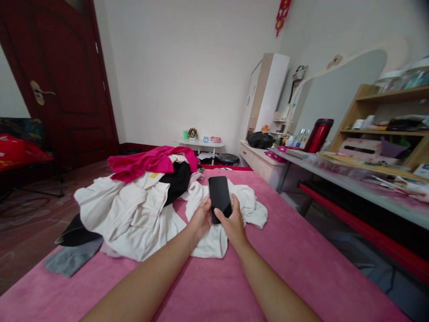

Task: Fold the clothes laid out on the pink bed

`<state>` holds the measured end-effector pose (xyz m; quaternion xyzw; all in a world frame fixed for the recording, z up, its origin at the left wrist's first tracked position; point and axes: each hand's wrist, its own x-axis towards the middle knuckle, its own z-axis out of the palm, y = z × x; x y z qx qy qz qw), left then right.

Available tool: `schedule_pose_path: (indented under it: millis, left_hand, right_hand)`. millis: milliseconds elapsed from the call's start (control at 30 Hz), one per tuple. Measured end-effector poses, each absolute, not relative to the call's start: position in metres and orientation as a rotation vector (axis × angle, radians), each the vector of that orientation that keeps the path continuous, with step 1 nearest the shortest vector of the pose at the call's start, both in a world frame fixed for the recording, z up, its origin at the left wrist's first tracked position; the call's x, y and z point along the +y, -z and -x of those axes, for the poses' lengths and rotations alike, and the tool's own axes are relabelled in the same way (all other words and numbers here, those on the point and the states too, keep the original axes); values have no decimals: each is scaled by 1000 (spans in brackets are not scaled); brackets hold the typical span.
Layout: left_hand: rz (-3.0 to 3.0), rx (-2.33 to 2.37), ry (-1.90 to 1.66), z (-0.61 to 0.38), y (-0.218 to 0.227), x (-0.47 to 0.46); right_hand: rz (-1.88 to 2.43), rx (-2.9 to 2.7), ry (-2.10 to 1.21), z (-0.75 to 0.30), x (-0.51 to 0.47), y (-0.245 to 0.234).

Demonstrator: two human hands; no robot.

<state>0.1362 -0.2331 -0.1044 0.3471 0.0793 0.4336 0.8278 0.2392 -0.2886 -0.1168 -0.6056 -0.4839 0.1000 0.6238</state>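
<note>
A dark-screened smartphone [219, 195] is held upright between both hands, over the pink bed cover [281, 268]. My left hand [200, 219] grips its left edge. My right hand [234, 222] is closed around the right edge, with the thumb lying on the lower part of the screen. Behind and below the phone lies a crumpled white garment [211, 243]. To the left is a heap of clothes: a white garment [124, 214], a magenta one [154, 161] on top, a black one [177, 181] and a grey one [73, 259] at the near edge.
On the right, a long desk [351, 179] bears a red thermos [319, 135] and a wooden shelf [385, 96]. A low white table [197, 143] stands by the far wall. At the left are a dark red door [67, 80] and a chair holding a red bag [22, 152].
</note>
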Motion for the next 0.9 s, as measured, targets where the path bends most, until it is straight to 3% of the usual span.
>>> schedule_pose_path:
  millis: [900]
  left_hand:
    - [-727, 225, -884, -135, 102, -233]
  right_hand:
    - [1209, -1170, -443, -260, -290, 123]
